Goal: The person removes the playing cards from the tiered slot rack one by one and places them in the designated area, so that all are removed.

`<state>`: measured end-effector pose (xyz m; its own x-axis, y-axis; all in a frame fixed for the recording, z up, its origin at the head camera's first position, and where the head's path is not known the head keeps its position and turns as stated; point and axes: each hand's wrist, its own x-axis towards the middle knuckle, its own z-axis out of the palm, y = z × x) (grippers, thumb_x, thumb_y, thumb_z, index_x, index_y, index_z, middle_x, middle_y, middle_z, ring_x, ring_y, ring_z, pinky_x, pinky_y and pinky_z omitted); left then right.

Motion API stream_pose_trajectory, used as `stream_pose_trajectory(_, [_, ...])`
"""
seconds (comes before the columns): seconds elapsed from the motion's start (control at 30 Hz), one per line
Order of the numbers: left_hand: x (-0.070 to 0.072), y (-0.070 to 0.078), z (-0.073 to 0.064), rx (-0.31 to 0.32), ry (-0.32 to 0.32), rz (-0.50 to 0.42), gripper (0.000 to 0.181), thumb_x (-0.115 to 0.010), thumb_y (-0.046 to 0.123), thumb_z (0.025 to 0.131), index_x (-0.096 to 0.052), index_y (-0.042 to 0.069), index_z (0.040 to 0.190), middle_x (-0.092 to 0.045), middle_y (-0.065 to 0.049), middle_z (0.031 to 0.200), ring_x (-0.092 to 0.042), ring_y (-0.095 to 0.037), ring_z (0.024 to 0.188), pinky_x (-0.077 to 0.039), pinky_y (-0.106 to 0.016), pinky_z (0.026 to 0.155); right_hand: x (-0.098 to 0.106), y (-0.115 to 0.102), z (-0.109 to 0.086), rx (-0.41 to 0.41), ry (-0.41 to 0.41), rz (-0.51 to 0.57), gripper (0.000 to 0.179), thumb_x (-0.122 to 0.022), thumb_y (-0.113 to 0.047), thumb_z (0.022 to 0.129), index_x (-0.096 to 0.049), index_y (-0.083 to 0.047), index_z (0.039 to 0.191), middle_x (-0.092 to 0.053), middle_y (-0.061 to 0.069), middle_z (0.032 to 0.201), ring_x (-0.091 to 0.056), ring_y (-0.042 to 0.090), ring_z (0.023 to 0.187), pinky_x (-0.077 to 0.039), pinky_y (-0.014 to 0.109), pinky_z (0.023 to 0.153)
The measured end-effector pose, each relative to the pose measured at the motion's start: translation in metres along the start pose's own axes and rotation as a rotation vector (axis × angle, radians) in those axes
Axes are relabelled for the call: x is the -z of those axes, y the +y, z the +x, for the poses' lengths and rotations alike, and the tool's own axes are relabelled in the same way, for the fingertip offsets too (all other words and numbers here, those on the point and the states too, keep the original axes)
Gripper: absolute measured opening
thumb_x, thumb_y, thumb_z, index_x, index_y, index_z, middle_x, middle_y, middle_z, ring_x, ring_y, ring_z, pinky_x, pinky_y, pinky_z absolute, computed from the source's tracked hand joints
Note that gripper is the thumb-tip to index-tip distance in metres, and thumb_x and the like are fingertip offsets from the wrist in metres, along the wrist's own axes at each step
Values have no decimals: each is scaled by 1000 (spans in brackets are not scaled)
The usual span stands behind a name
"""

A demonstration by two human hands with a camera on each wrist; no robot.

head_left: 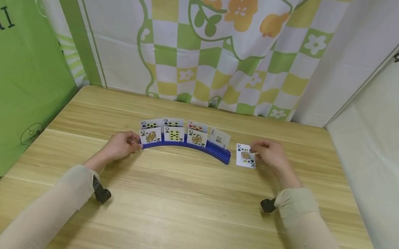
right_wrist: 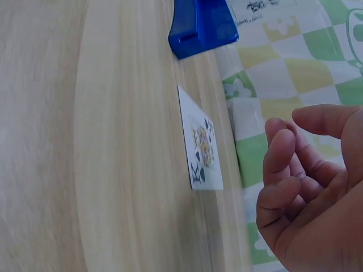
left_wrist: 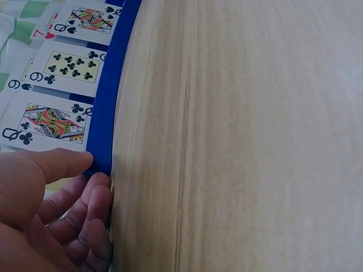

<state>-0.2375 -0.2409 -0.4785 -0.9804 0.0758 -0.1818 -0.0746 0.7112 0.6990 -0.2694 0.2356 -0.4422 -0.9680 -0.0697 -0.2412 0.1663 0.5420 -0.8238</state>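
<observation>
My left hand (head_left: 123, 145) grips the left end of a curved blue playing-card holder (head_left: 224, 155), thumb on the front rim and fingers below. In its front row stand a queen of clubs (left_wrist: 48, 123), a nine of clubs (left_wrist: 71, 67) and a queen of spades (left_wrist: 88, 20). The back row has a black ten (head_left: 149, 124), a nine of spades (head_left: 172, 123), a red seven (head_left: 197, 127) and a pale face-like card (head_left: 219, 138). A king of spades (right_wrist: 201, 147) lies face up right of the holder. My right hand (right_wrist: 309, 187) hovers beside it, fingers loosely curled and holding nothing.
The wooden table (head_left: 183, 215) extends in front of the holder toward me. Behind its far edge hangs a checkered flower curtain (head_left: 210, 64). Green cloth (head_left: 9, 42) borders the left side and a white sheet (head_left: 392, 145) the right.
</observation>
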Motion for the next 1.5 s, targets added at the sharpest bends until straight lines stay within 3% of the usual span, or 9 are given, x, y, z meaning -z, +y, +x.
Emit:
stream_pose_trajectory(0.27, [0, -1, 0, 0, 4, 0, 35, -67, 20, 93, -61, -2, 120, -70, -20, 107, -63, -18, 80, -48, -26, 68, -6, -12, -8, 22, -29, 40, 39, -57, -24, 101, -60, 2, 130, -66, 23, 123, -64, 23, 89, -54, 32, 79])
stream_pose_trajectory(0.43, [0, -2, 1, -3, 4, -8, 36, -67, 19, 93, -61, -3, 121, -70, -20, 107, -64, -18, 78, -49, -26, 67, -10, -18, -11, 41, -31, 40, 39, -57, -25, 101, -59, 0, 130, -67, 20, 123, -65, 30, 94, -53, 35, 81])
stream_pose_trajectory(0.57, [0, -1, 1, -6, 6, -5, 35, -67, 19, 93, -61, -3, 121, -70, -20, 106, -64, -18, 78, -49, -26, 66, -13, -21, -13, 56, -27, 45, 37, -59, -25, 99, -61, -1, 127, -67, 17, 117, -65, 30, 91, -51, 30, 70])
stream_pose_trajectory(0.7, [0, -1, 1, -6, 6, -2, 34, -66, 19, 93, -62, -2, 120, -70, -20, 106, -64, -17, 78, -49, -26, 66, -15, -25, -16, 70, -36, 58, 39, -59, -25, 99, -60, 0, 129, -66, 21, 120, -64, 19, 80, -48, 25, 61])
stream_pose_trajectory(0.97, [0, -2, 0, -12, 8, -8, 34, -66, 19, 94, -62, -3, 120, -70, -20, 106, -63, -17, 77, -49, -26, 65, -20, -31, -19, 76, -35, 67, 34, -60, -27, 99, -63, -5, 124, -66, 16, 121, -65, 26, 88, -52, 29, 69])
stream_pose_trajectory(1.27, [0, -2, 1, 5, 10, -9, 35, -65, 20, 94, -61, -2, 121, -70, -20, 108, -63, -19, 81, -48, -26, 66, -22, -37, -22, 82, -57, 122, 34, -63, -27, 98, -62, -4, 123, -67, 14, 117, -61, 14, 79, -50, 22, 66])
stream_pose_trajectory(1.5, [-1, -4, 1, 13, 10, -8, 35, -66, 21, 95, -61, -1, 122, -69, -20, 110, -63, -19, 83, -48, -26, 67, -26, -40, -20, 89, -53, 116, 37, -63, -27, 98, -62, -2, 125, -69, 5, 106, -60, 16, 78, -50, 23, 64])
